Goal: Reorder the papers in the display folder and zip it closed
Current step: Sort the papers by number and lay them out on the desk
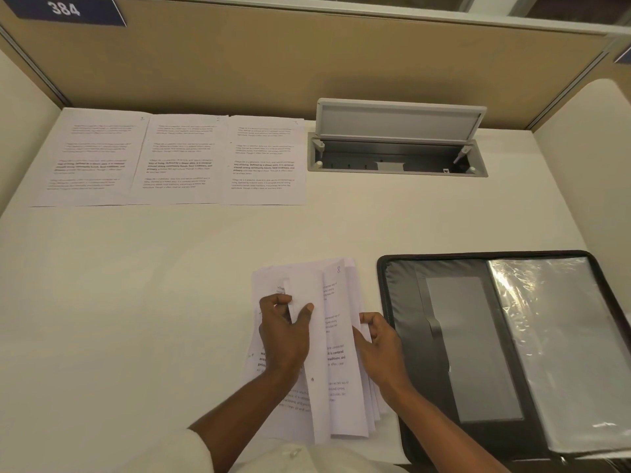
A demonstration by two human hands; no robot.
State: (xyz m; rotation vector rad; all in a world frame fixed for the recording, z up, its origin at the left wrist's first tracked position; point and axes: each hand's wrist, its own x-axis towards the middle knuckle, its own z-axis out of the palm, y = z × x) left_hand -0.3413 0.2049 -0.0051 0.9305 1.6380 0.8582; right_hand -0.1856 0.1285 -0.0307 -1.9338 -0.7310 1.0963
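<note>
Hands: both engaged. My left hand (283,336) pinches one sheet (304,290) between thumb and fingers and holds it bent up off the pile of papers (336,377). My right hand (380,349) has its fingers curled round the pile's right edge, where the page edges fan out.

Location: the pile lies on the table (136,302) directly under both hands. Its long axis runs 12 to 6, leaning a little toward 1. A handwritten 8 shows at one top corner.

Task item: the folder (454,353) lies open and flat at 3 o'clock from the hands, just beside the pile. I cannot tell whether they touch. Its spine also runs roughly 12 to 6. Clear sleeves (560,336) fill its far half. The zip is undone, and I cannot find its puller.

Also noted: three sheets (181,158) lie in a row at 10 to 11 o'clock, well apart from the pile. A cable hatch (396,151) with its lid raised sits at 1 o'clock.

Judgement: sorting is under way, and I see no page in the sleeves. The right hand is nearer the folder, so passing pages toward 3 falls to it, long edge parallel to the spine. The left hand is nearer the row at 11. The fanned pile could slide if my right hand lets go.
</note>
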